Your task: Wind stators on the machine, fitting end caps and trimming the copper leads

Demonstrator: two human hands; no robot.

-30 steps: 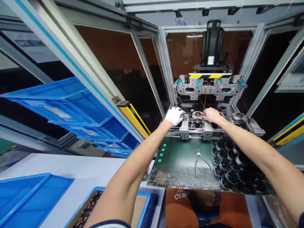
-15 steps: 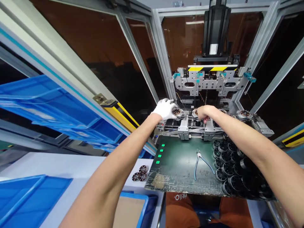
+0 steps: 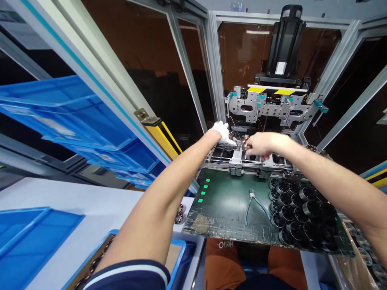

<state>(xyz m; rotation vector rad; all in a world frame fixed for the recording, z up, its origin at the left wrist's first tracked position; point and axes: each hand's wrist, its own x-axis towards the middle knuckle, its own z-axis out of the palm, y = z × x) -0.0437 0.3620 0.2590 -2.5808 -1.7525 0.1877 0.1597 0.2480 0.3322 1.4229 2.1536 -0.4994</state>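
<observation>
My left hand (image 3: 223,132), in a white glove, is at the leftmost seat of the metal fixture (image 3: 236,165). Its fingers are closed on a copper-wound motor stator (image 3: 231,134), tilted up from the seat. Just to the right, my bare right hand (image 3: 259,145) pinches another stator (image 3: 245,141) at its fingertips, largely covered by the fingers. Past my right forearm, a further stator (image 3: 311,148) sits at the right end of the fixture. Above the fixture hangs a silver press plate (image 3: 269,108) with thin probes.
Cutting pliers (image 3: 252,197) lie on the green work surface (image 3: 223,201), left of several stacked black-and-silver motor housings (image 3: 298,209). A yellow-black guard post (image 3: 165,139) and blue bins (image 3: 75,125) stand at left. Loose stators (image 3: 179,214) rest on the white table.
Both hands have closed on stators, which now show lifted or tilted at the fixture. My right hand has moved slightly left, toward the left hand. The head view has shifted.
</observation>
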